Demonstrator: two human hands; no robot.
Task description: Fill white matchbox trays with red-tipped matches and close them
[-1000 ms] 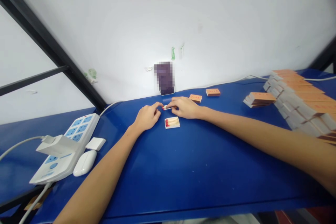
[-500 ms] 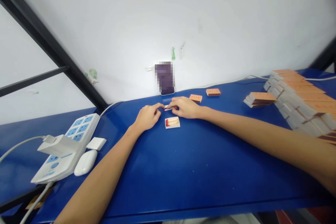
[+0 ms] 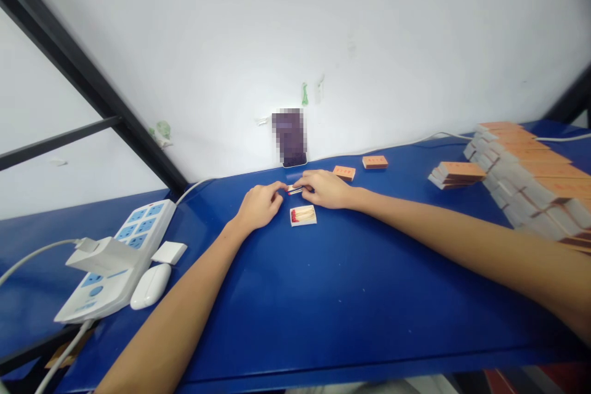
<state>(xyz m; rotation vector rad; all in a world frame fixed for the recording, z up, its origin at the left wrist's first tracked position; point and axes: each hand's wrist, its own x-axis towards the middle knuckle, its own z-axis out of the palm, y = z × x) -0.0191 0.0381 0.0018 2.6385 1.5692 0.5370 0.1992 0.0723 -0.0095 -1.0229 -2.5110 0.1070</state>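
Between my two hands a few loose red-headed matches lie on the blue table, heads to the left. My left hand rests at their head end, its index finger stretched to the match heads and the thumb apart from it. From the other side my right hand reaches over the stick ends with its index fingertip on them; its thumb is lower and apart, other fingers partly hidden. Just below the hands sits a small white matchbox tray with several matches in it, red heads to the left.
Two orange matchboxes lie behind my right hand. A small stack of matchboxes and a large pile stand at the right. A phone leans on the wall. A power strip and white earphone case are left.
My right index finger has shifted slightly, and a little more of the loose matches shows, with blue table between them. My left hand and the tray have stayed in place.
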